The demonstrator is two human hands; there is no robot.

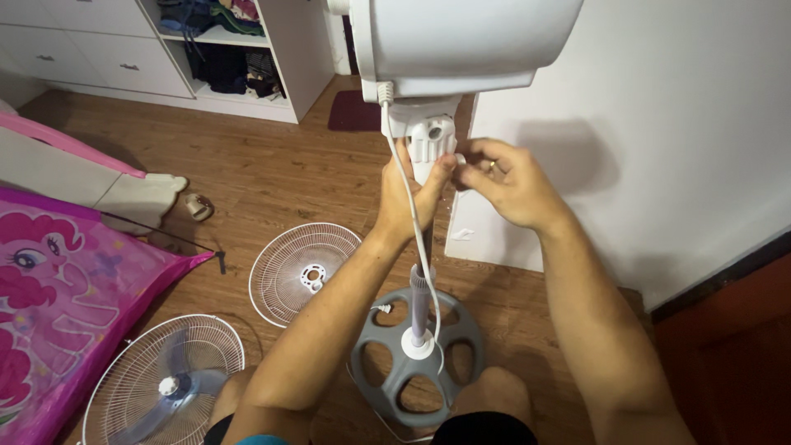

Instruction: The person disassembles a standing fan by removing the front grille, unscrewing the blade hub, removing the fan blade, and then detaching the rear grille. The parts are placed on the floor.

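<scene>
A person's knees frame the grey, round, holed fan base (387, 375) standing on the wooden floor (272, 177), a pale pole (420, 301) rising from its middle with a white power cord (412, 214) hanging alongside. Higher up the pole, the left hand (409, 198) wraps around the white neck joint (430, 144) under the fan's motor housing (461, 41), gripping it. The right hand (503, 181), a ring on one finger, meets it from the other side, fingertips pinched on a small white part at the joint; what that part is cannot be told. To the left on the floor lie a wire grille with a clear blade (165, 383) resting in it and, beyond, a second white grille (303, 262). A pink play tent (58, 280) spreads along the left edge. Farther back stands a white shelf unit (239, 49) holding folded clothes, with a white wall (659, 124) at right.
</scene>
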